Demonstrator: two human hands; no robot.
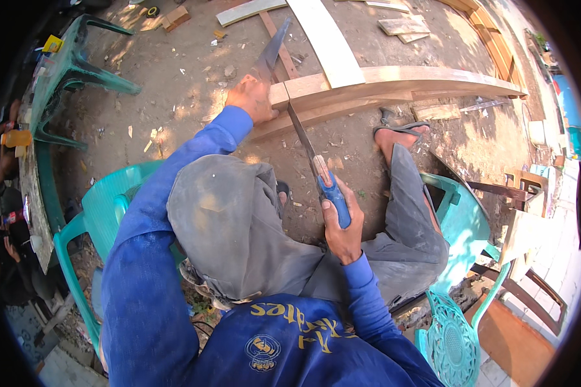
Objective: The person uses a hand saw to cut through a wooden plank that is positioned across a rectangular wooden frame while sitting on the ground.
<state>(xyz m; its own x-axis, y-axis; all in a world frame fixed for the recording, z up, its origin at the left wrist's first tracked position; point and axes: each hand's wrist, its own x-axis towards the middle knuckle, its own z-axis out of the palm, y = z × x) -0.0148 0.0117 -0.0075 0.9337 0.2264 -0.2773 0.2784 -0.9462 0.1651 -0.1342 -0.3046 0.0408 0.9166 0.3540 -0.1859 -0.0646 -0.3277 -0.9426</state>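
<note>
My right hand point(343, 229) is closed round the blue handle of a handsaw point(305, 142). The blade runs away from me into a cut near the left end of a long wooden beam point(400, 77), and its far part shows beyond the beam. Just left of the cut, my left hand point(252, 100) grips the beam's end; some of its fingers are hidden and slightly blurred. A pale board point(326, 42) rests with its near end on top of the beam, right of the blade. My raised left knee is close to the beam.
Under me are green plastic chairs point(461, 226), and another green plastic chair point(77, 74) stands at the far left. Wood offcuts point(403, 27) lie about the dirt ground point(181, 71). A wooden frame point(487, 35) is at the far right. My sandalled foot point(394, 138) is near the beam.
</note>
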